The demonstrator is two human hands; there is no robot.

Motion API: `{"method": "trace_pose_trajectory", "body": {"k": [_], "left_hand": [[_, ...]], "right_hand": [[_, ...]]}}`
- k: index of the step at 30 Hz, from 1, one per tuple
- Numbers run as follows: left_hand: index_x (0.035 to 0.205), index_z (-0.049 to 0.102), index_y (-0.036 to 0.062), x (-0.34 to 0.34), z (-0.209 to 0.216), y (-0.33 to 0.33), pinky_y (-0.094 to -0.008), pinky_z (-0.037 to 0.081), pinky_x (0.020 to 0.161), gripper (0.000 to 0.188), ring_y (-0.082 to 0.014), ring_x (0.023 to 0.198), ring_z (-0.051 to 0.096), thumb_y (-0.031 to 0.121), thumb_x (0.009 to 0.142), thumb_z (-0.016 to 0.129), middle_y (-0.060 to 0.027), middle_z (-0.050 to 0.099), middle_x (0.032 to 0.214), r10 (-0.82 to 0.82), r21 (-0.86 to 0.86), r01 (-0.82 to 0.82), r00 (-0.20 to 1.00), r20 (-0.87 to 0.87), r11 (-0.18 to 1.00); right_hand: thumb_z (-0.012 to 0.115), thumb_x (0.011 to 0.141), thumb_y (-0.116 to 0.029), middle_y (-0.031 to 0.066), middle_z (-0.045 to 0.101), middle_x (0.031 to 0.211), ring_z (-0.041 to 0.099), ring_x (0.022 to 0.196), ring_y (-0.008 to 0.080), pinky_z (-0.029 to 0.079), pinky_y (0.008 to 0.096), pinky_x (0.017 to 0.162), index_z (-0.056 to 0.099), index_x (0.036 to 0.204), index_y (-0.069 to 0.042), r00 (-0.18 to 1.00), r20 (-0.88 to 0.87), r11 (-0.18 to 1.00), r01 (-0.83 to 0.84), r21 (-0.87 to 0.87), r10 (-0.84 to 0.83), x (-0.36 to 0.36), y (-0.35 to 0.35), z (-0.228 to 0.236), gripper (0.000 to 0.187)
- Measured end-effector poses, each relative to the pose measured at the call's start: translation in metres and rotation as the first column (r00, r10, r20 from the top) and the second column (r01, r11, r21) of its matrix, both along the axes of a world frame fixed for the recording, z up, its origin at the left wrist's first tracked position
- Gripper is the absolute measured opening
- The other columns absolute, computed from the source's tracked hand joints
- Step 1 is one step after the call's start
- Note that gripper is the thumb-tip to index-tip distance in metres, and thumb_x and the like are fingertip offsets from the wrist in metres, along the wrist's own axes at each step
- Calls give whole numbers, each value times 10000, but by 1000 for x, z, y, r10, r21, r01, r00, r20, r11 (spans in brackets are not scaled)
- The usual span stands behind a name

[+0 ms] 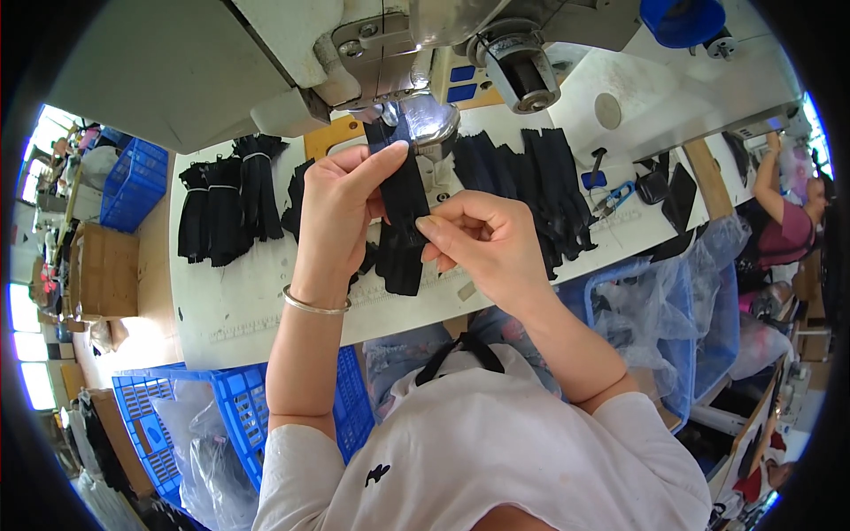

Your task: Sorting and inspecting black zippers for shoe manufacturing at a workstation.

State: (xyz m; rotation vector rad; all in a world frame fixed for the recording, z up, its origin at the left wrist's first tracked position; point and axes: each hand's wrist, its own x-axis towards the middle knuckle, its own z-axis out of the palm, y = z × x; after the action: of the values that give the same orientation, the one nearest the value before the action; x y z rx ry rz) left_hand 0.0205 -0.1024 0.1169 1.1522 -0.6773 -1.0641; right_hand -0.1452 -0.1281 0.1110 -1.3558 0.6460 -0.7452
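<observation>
A black zipper [405, 190] hangs between my hands in front of the sewing machine head [376, 66]. Its upper end reaches up under the lit needle area. My left hand [341, 190] pinches it near the top, thumb laid along the tape. Lower down, my right hand [487, 239] holds its right edge between thumb and fingertips. More black zipper pieces [398, 270] lie on the table just below. To the right of the machine spread several loose black zippers [531, 181], and on the left stand bundles of black zippers [212, 212] tied with pale bands.
Small snips with blue handles [617, 196] and a black pouch [680, 196] lie on the right of the white table [239, 305]. Blue crates [239, 416] with clear plastic bags flank my lap, another crate [651, 310] on the right. A co-worker [788, 212] sits at far right.
</observation>
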Motion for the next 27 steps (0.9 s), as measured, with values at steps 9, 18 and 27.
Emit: {"method": "trace_pose_trajectory", "body": {"k": [9,18,27], "left_hand": [[621,554,70,-8,-12,9,-184,333,427,314,-15,480,412,213,880,659,60,484,554,122,-54,-116,982,144,992],[639,460,110,-27,-27,22,-166,293,391,350,18,479,318,230,947,577,91,389,567,157,-73,-149,980,125,986],[674,528,38,-17,-10,-10,-214,265,512,306,-24,585,332,210,921,583,77,416,608,291,-137,-266,933,211,954]], "right_hand": [[656,868,-80,64,653,687,592,568,63,473,187,528,635,838,16,1000,-27,1000,1,11,-1,4,2,0,103],[631,886,-113,61,652,698,622,622,74,500,198,568,617,821,30,990,-89,994,-113,15,114,1,-12,-6,158],[635,884,-116,27,622,642,550,546,48,425,182,506,623,807,2,999,-33,988,15,-157,-20,22,-34,7,141]]}}
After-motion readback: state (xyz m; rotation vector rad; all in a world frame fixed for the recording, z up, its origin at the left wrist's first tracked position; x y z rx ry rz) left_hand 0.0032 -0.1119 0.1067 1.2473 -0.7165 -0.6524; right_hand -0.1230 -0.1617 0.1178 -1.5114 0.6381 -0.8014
